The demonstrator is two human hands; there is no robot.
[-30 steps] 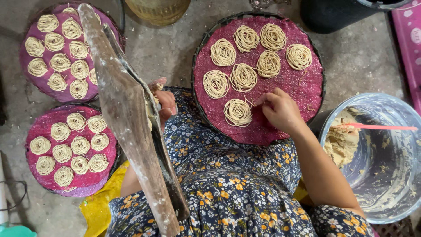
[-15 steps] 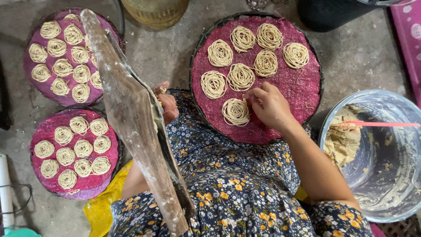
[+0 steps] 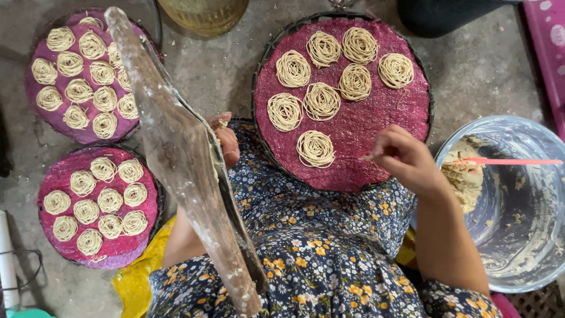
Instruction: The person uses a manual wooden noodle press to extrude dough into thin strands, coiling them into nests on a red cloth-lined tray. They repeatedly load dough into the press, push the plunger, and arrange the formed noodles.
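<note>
Magenta-lined round tray (image 3: 382,123) on the lap carries eight noodle coils, right hand (image 3: 406,159) hovering over its lower right edge, fingertips pinched on a noodle strand (image 3: 369,157), nearest coil (image 3: 315,148) just left; left hand (image 3: 226,144) half hidden behind wooden press (image 3: 182,159), grip unclear.

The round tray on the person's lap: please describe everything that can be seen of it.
The round tray is a woven disc with a dark rim, covered by a magenta, coarse-looking mat. It rests tilted on the floral-clothed lap. Eight pale noodle coils lie on its upper and left parts; the lower right is bare. The right hand is over its lower right edge, fingers pinched together, and the pictures do not settle whether it touches.
</note>
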